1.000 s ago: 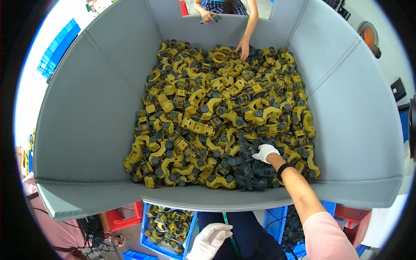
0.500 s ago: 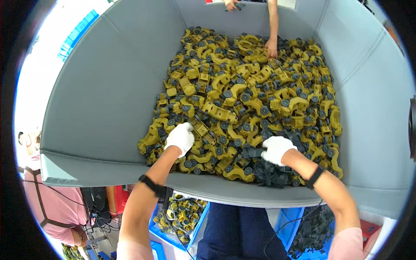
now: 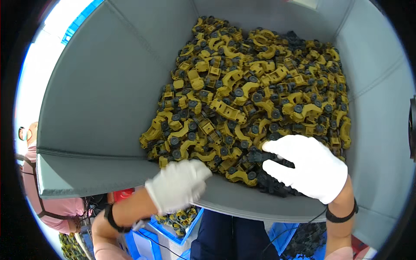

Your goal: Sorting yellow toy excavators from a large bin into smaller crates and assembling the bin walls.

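My left hand (image 3: 180, 185), in a white glove, is over the near rim of the large grey bin (image 3: 104, 86). Its fingers are curled in; what they hold, if anything, is hidden. My right hand (image 3: 310, 167), also white-gloved, is raised above a cluster of black plastic parts (image 3: 273, 184) at the bin's near right. A gap shows between its thumb and fingers, with nothing visible in it. Yellow toy vehicle bodies with dark wheels (image 3: 227, 111) lie heaped across the bin floor, next to both hands.
Below the near rim stand a blue crate (image 3: 193, 225) of yellow toy vehicle parts and, to the right, another blue crate (image 3: 284, 238) with black parts. A person in pink (image 3: 54, 212) is at the lower left. More black parts (image 3: 294, 40) lie at the heap's far side.
My left hand has drawn back from the heap to the near rim, and its fingers have closed. My right hand has risen and opened. The other person's hands at the far side have left view.
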Motion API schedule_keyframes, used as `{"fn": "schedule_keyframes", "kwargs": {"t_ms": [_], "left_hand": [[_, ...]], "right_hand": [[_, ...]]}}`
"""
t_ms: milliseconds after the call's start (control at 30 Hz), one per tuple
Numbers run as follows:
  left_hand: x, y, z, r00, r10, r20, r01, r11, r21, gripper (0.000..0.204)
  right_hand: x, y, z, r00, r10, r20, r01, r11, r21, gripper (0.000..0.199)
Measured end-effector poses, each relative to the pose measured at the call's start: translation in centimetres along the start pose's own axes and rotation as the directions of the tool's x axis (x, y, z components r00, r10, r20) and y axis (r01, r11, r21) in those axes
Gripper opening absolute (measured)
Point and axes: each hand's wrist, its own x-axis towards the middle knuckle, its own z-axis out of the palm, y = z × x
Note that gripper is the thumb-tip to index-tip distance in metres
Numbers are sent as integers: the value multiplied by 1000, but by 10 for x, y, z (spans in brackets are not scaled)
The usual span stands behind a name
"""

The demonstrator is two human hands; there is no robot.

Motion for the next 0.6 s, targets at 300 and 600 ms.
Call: {"fn": "schedule_keyframes", "kwargs": {"t_ms": [300, 600], "left_hand": [[-124, 74, -128, 897, -31, 441, 123, 975, -183, 13], [-332, 22, -328, 373, -559, 741, 867, 494, -64, 29]], "right_hand": [[97, 26, -93, 903, 407, 139, -430, 834, 345, 32], [146, 14, -181, 871, 415, 261, -445, 893, 64, 38]]}}
